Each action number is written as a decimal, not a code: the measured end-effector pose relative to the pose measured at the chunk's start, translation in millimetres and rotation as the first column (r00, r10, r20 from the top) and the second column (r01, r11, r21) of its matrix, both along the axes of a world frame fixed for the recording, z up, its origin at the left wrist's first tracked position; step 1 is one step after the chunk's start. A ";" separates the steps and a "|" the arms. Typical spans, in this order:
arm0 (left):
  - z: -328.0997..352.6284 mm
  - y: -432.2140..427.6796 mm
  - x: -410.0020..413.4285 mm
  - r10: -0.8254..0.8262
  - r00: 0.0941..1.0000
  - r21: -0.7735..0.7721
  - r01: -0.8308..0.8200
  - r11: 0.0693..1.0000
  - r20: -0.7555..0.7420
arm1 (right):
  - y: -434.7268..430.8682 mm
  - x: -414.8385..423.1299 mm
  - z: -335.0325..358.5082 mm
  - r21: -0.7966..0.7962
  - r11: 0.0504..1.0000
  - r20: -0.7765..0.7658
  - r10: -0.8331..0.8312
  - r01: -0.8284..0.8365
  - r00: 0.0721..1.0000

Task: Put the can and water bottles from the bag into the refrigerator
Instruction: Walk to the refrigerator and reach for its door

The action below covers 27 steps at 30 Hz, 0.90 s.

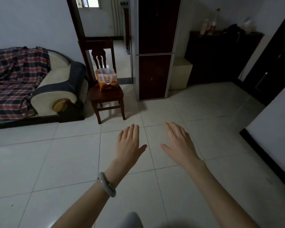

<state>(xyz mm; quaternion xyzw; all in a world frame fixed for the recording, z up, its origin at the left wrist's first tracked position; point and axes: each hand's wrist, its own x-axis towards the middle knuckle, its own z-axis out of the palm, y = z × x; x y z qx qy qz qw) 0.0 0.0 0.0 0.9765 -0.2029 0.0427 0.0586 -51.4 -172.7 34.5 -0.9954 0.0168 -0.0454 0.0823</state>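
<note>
An orange and white bag [107,79] stands upright on the seat of a wooden chair [111,97] across the room; what it holds is hidden. Just right of the chair stands a tall dark red refrigerator [153,63] with both doors closed. My left hand [130,142] and my right hand [179,142] are stretched out in front of me over the tiled floor, palms down, fingers apart, holding nothing. Both hands are well short of the chair and the refrigerator.
A sofa [56,86] with a plaid blanket sits left of the chair. An open doorway [104,22] lies behind the chair. A dark cabinet [220,55] with bottles on top stands at the right, with a dark door [273,63] beyond it. A white tiled floor [196,104] lies between me and the refrigerator.
</note>
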 end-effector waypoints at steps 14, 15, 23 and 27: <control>-4.5 -18.5 181.3 -0.036 0.996 -0.077 0.042 0.996 0.086 | -12.3 170.1 -2.7 0.020 1.000 0.028 -0.012 0.011 1.000; -3.0 -20.4 199.5 -0.045 0.996 -0.083 0.052 0.995 0.083 | -13.8 187.8 -1.0 0.022 1.000 0.029 -0.017 0.017 0.999; 6.2 -31.0 326.7 -0.096 0.992 -0.076 0.102 0.992 0.079 | -17.1 314.1 14.4 0.039 0.999 0.051 -0.027 0.025 0.998; 9.8 -36.7 373.3 -0.103 0.991 -0.082 0.110 0.990 0.090 | -22.6 356.9 16.0 0.054 0.998 0.057 -0.045 0.042 0.997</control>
